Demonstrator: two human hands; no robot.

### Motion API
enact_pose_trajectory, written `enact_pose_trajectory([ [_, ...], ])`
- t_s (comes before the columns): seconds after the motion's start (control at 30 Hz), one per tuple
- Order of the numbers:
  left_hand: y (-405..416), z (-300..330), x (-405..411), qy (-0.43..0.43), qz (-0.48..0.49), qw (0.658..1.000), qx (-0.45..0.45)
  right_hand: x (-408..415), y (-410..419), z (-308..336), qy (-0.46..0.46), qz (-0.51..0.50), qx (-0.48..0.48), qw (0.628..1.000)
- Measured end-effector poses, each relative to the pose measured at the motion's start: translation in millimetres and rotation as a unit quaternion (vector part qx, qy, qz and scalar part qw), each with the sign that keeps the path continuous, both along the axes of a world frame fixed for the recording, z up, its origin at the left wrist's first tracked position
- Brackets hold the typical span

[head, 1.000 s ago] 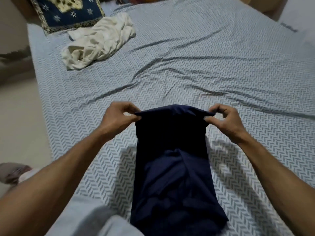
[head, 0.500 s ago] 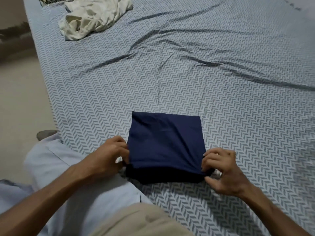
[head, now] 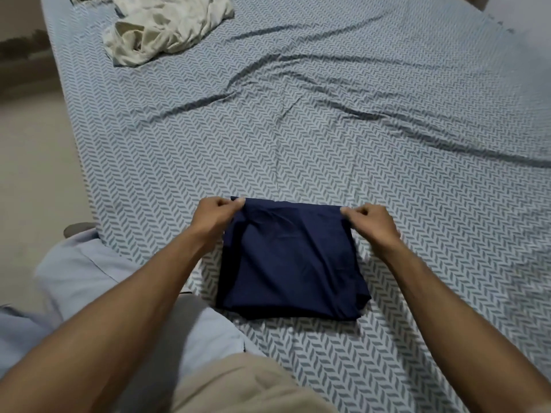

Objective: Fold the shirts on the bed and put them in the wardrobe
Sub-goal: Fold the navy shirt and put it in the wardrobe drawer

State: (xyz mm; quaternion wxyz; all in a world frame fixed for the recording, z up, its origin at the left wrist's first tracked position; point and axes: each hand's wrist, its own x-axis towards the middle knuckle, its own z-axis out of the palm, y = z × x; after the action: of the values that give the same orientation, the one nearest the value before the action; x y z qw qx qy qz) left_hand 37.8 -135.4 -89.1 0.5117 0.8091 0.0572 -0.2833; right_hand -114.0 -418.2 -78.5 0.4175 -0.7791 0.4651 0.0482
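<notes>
Head view, and we are looking straight down at the navy shirt (head: 290, 259), folded into a compact rectangle and lying flat on the bed (head: 387, 144) near its close edge. We have the left hand (head: 216, 214) at the far left corner, fingers and thumb curled in and pinching the top layer of fabric there. We have the right hand (head: 371, 220) doing the same at the far right corner, fingertips nipped onto the cloth edge. Both forearms reach in from below, one on each side of the bundle. The near edge of the shirt shows stacked layers, a little bulged at the right. We see the herringbone-patterned sheet rumpled into long creases across the middle. Up at the far left of the bed, well apart from our hands, a cream shirt (head: 165, 28) lies crumpled in a heap. Beige floor (head: 32, 162) shows along the left side.
</notes>
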Motion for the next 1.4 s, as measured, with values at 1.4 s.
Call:
enact_pose_trajectory([
  [1.4, 79, 137, 101, -0.179, -0.045, 0.974, -0.129, 141, 47, 117, -0.262, 0.307, 0.04, 0.914],
])
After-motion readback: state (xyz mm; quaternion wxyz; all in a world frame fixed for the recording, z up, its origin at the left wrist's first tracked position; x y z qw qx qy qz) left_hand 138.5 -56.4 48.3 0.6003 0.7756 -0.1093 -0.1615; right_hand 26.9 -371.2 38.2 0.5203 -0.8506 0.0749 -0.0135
